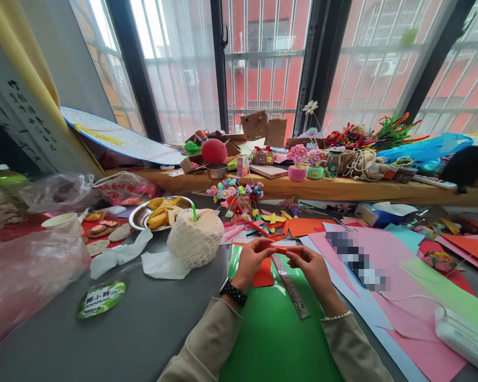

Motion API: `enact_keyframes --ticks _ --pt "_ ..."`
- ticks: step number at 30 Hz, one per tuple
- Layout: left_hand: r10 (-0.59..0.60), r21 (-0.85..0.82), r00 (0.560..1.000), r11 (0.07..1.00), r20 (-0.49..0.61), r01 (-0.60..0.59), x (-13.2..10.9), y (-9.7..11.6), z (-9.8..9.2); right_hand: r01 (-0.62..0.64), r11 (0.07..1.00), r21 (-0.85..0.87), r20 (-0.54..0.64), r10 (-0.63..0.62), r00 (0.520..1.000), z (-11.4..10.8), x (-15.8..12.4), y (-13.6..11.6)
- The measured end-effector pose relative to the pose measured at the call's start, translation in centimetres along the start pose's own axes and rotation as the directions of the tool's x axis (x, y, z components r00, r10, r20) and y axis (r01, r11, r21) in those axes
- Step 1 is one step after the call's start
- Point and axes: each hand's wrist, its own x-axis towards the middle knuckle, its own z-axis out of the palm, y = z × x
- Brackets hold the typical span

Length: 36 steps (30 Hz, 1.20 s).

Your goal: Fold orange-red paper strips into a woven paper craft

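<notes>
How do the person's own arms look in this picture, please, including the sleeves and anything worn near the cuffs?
The left sleeve is plain beige; beyond its cuff sits a smartwatch with a black strap dotted in white. The right sleeve is beige too, with a thin bracelet of pale, pearl-like beads at its cuff.

This is a craft table (143, 339) by a barred window (258, 79); home or studio, it is hard to tell. Orange paper (263, 277) and a ruler (291, 291) lie on a green mat (279, 345) near, pink sheets (386, 249) spread at right, and handmade-looking flowers (297, 153) stand on the far sill (175, 183).
</notes>
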Motion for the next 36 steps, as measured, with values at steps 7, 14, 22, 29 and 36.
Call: enact_keyframes --ticks 7,14,22,29,36 --pt "0.142 0.123 0.99 0.982 0.021 -0.144 0.0 0.0 -0.3 -0.013 1.0 0.021 -0.022 0.014 1.0 -0.4 0.1 0.0" --pt "0.099 0.149 0.995 0.983 0.033 -0.103 0.1 0.1 -0.6 -0.004 1.0 -0.006 -0.045 0.004 0.999 -0.4 -0.1 -0.5" --pt "0.065 0.113 0.995 0.991 0.074 -0.074 0.2 0.5 -0.7 0.029 0.999 -0.025 -0.021 -0.029 0.999 -0.8 -0.1 -0.6" --pt "0.034 -0.028 0.995 0.999 0.096 -0.032 0.1 0.8 -0.3 0.071 0.996 -0.056 0.001 -0.071 0.997 -0.7 -0.3 -0.9" --pt "0.029 -0.001 0.998 1.0 0.054 -0.029 -0.1 1.0 -0.4 0.049 0.999 0.003 0.028 -0.049 0.998 -0.9 -0.1 -0.8"
